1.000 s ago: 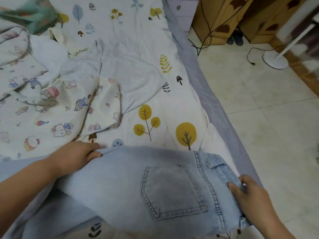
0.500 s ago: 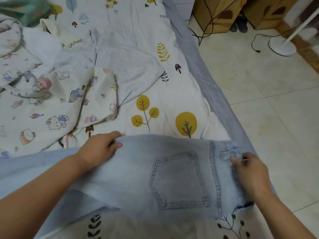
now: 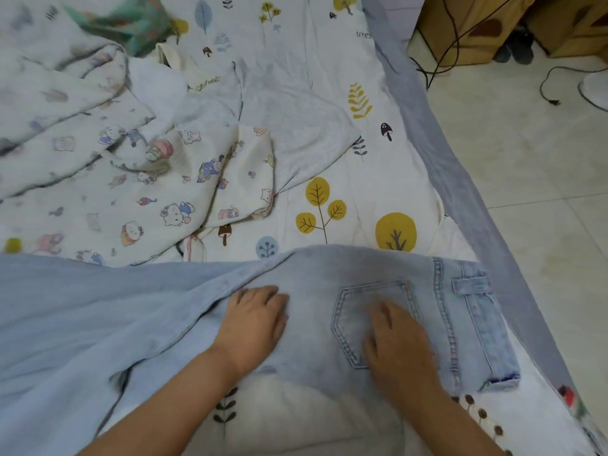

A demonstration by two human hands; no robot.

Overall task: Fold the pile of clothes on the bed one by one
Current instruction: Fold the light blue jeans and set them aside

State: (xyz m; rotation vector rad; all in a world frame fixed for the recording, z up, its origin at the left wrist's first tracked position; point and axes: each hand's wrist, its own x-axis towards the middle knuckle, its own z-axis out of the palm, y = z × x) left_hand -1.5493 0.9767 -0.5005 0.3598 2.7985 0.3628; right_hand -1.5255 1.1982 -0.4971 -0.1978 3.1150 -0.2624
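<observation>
Light blue jeans (image 3: 316, 278) lie spread across the near part of the bed, back pocket up, waistband toward the right edge, legs running off to the left. My left hand (image 3: 253, 324) rests flat on the seat of the jeans. My right hand (image 3: 398, 343) lies flat on the back pocket. Behind them a cartoon-print garment (image 3: 138, 192) and a pale grey garment (image 3: 296, 123) lie crumpled in a pile.
The bed sheet (image 3: 355, 199) has a leaf and tree print with a grey-blue border along its right edge. A teal cloth (image 3: 131, 24) lies at the far left. Right of the bed are tiled floor (image 3: 543, 179), wooden furniture and black cables.
Both hands have let go of the jeans' edges and moved inward. They now lie flat on the denim. The jeans lie flatter on the bed.
</observation>
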